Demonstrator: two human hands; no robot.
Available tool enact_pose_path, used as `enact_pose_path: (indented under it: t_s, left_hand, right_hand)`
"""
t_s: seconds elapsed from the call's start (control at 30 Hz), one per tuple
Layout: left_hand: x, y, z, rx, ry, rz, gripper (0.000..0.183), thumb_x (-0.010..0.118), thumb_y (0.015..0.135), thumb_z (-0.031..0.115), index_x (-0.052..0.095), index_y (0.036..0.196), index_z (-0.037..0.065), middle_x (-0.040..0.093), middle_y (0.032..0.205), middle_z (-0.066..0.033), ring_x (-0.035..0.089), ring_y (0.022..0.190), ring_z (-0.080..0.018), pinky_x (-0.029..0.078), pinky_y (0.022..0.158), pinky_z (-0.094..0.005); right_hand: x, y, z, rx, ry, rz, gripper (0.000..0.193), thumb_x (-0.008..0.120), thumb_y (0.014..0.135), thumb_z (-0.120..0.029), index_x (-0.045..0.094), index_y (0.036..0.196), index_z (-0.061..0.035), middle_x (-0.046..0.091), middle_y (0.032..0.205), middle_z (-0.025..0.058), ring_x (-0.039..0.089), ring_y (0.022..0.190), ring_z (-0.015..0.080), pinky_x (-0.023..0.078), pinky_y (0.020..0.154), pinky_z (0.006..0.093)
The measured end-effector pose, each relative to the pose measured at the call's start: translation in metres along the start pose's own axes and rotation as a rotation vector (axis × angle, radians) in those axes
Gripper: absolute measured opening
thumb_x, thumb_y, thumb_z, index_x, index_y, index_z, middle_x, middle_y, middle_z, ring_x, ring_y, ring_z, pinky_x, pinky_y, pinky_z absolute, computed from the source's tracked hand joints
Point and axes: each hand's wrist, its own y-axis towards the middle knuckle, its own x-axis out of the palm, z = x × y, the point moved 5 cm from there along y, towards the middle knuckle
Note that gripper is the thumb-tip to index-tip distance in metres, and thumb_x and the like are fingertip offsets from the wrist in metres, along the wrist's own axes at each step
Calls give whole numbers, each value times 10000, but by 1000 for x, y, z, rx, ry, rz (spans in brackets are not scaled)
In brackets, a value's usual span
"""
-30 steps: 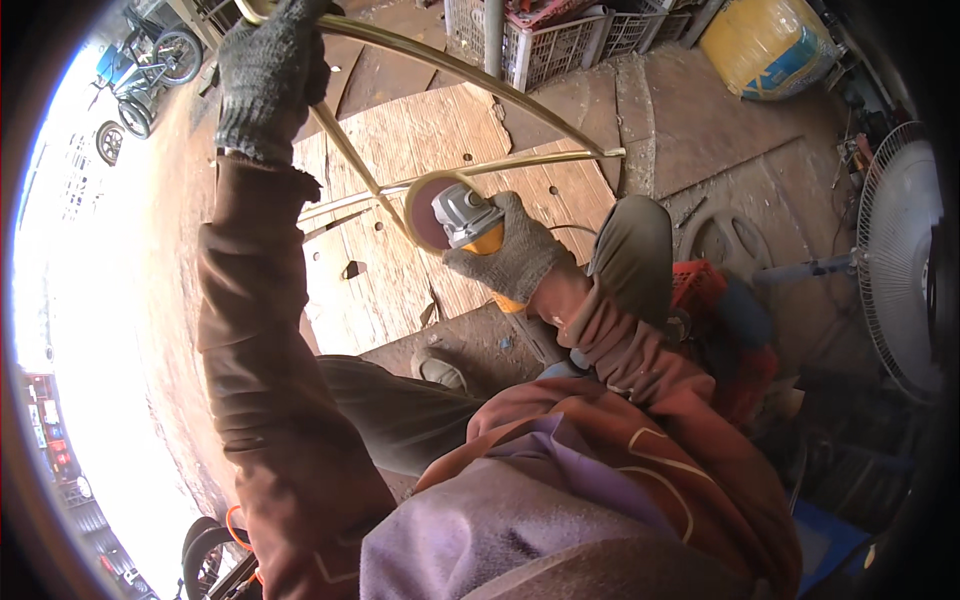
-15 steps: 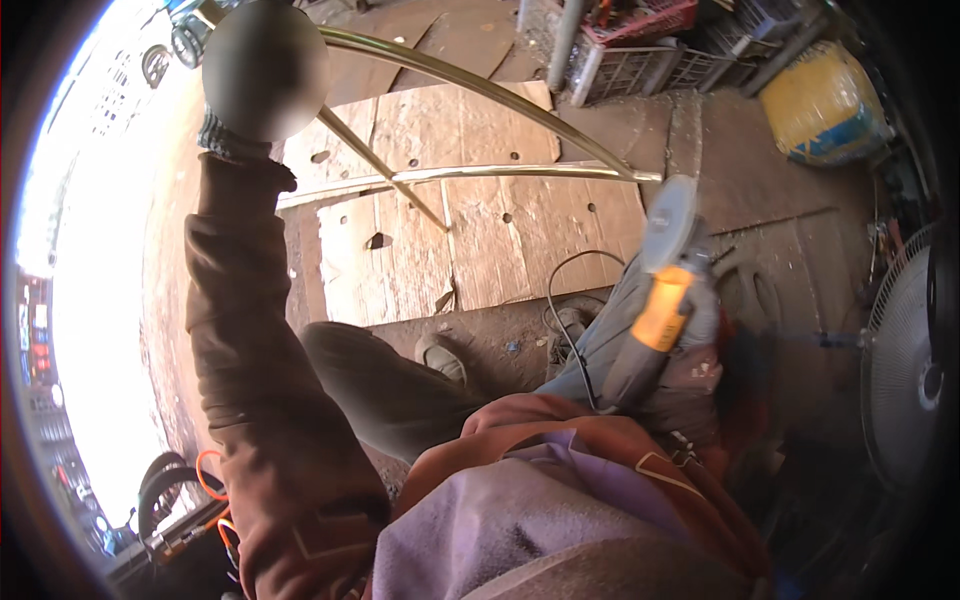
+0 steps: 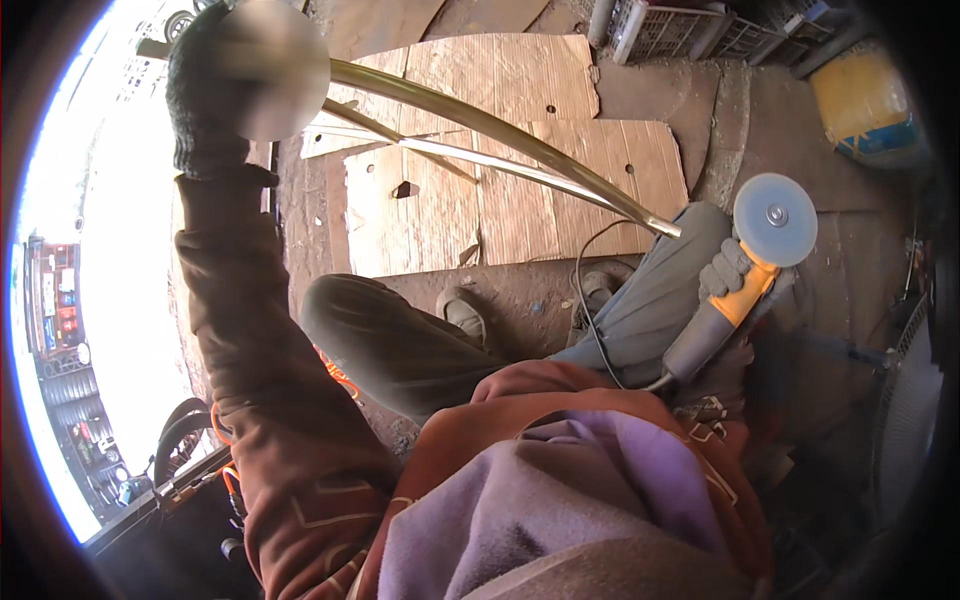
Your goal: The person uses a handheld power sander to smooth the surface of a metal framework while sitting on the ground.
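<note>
My left hand, in a dark knitted glove, is raised at the upper left and closed around a shiny brass-coloured metal tube frame; a round blur covers part of its fingers. Several tubes of the frame slant over the cardboard and meet at a tip above my right knee. My right hand, in a grey glove, grips a yellow and dark angle grinder beside that knee. Its pale round disc faces up, apart from the tube tip. Whether the disc spins, I cannot tell.
Flat cardboard sheets with holes lie on the brown floor beyond my feet. The grinder's black cord loops by my right leg. Plastic crates and a yellow-blue bundle stand far right; a fan is at the right edge.
The grinder has moved right, away from the tube tip that its disc was right beside. The tube frame has shifted, its tip now lower over my right knee. The view has tilted slightly.
</note>
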Motion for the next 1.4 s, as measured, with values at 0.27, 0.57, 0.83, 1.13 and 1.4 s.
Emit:
enact_pose_path:
  t_s: [0.27,0.57,0.83,1.13,1.4]
  left_hand:
    - [32,2,38,205,464,-104,205,664,782,-100,570,942,-12,618,875,-101,667,829,-224,598,757,-369]
    - [12,2,16,-55,-2,-50,209,690,752,-107,586,902,-4,633,848,-91,671,828,-206,590,775,-346]
    - [17,-2,18,155,161,-123,265,599,870,-65,531,1126,-43,594,1018,-160,654,939,-287,600,842,-423]
    - [19,12,-20,-352,-658,19,248,581,936,231,585,1080,29,611,895,-115,640,803,-255,570,705,-385]
    - [39,9,-3,-400,-594,164,243,614,923,308,596,988,74,609,801,-43,611,668,-176,511,526,-293]
  right_hand:
    - [-3,-7,-9,-30,30,52,664,657,744,-721,405,874,-121,399,735,4,410,662,161,399,594,302]
    - [4,-6,-4,35,84,-102,569,653,798,-599,453,982,-100,433,834,10,454,715,148,425,669,318]
    - [-7,-7,-6,117,118,-82,676,686,707,-734,439,924,-143,468,802,9,496,802,196,483,745,338]
    - [-15,-8,-5,149,81,-133,601,681,773,-666,452,930,-134,469,811,12,488,814,194,475,718,329]
    - [2,-6,-1,66,98,-103,621,698,777,-643,450,991,-115,457,850,25,475,818,194,490,731,345]
